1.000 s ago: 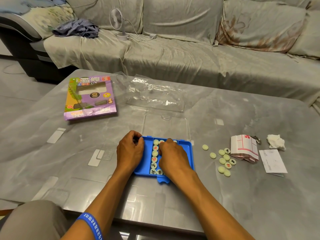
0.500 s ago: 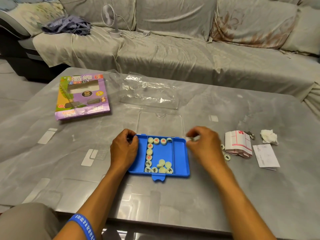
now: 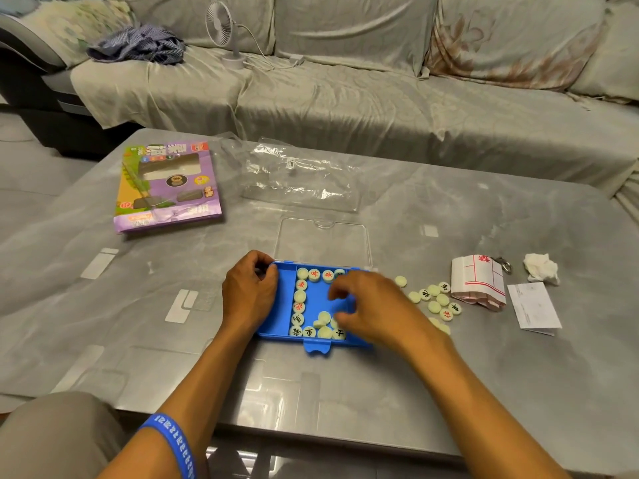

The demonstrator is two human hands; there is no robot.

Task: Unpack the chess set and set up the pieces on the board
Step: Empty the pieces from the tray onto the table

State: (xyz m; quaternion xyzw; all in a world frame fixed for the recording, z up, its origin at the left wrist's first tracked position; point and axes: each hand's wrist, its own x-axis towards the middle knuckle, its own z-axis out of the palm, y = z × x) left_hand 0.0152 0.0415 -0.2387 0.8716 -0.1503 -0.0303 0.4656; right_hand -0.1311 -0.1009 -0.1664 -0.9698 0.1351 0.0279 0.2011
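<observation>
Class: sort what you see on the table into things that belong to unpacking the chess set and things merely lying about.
Belongs to the job:
blue case
round pieces
loose pieces
folded board sheet
left hand
right hand

Lying about:
purple box
plastic wrapper
crumpled tissue
paper slip

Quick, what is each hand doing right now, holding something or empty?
Left hand: fingers curled over the left edge of the blue case, gripping it.
Right hand: over the case's chess pieces, fingers curled; cannot tell if it holds one.
</observation>
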